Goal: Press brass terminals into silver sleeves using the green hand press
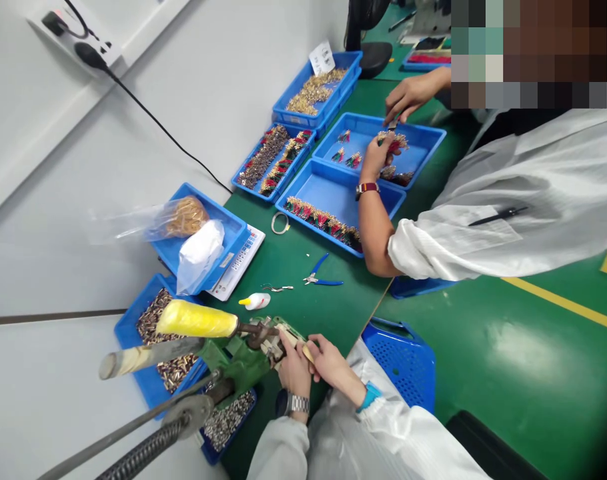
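A green hand press with a yellow-wrapped handle stands at the table's edge. My left hand, with a metal watch at the wrist, is at the press head, its fingers bent around something too small to name. Close beside it, my right hand, with a blue band at the wrist, has its fingers closed on a small pale yellowish piece. The two hands nearly touch. A white glue bottle with a yellow tip and blue-handled pliers lie beyond the press.
Blue trays of small metal parts flank the press. A tray with plastic bags rests on a white scale. To the upper right, another person's hands work over trays of red, green and gold pieces. A blue stool stands right.
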`<state>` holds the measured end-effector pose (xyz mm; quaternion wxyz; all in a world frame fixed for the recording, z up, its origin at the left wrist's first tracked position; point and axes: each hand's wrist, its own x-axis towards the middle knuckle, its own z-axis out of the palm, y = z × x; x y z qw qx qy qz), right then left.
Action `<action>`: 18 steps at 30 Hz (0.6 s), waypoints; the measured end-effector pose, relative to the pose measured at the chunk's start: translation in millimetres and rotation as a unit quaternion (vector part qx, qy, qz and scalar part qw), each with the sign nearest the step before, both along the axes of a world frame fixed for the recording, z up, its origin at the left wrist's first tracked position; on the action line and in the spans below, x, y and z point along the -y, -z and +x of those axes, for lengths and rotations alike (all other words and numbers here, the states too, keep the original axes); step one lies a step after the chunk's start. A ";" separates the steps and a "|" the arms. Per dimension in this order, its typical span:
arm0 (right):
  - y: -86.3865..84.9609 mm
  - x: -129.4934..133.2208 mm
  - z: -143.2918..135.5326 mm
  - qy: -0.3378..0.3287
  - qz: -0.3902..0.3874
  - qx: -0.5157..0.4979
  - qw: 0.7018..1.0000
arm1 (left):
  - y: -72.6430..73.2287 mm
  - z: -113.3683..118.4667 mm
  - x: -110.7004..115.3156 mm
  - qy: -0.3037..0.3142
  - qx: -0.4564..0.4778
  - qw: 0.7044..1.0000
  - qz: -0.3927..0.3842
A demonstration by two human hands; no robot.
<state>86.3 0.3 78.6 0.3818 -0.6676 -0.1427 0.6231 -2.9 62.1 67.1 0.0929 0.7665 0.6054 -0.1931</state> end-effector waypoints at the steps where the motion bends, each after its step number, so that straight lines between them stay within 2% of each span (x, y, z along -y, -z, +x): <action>1: 0.9 2.8 -0.2 0.002 -0.003 -0.002 1.000 | 1.0 1.3 1.2 -0.002 0.000 1.000 0.010; 5: 1.7 12.5 0.1 -0.009 -0.027 -0.003 1.000 | 2.6 6.0 5.2 0.001 -0.005 1.000 0.025; 9: 6.9 15.3 3.9 -0.062 -0.071 0.008 0.996 | 3.3 6.6 6.3 0.018 -0.005 1.000 0.022; 12: 13.3 13.3 8.5 -0.083 -0.077 0.032 0.993 | 4.0 3.0 4.7 0.018 -0.011 0.999 0.034; 18: 19.9 1.5 10.5 -0.092 -0.089 0.009 0.992 | -1.5 -1.9 0.4 0.042 0.004 0.999 0.021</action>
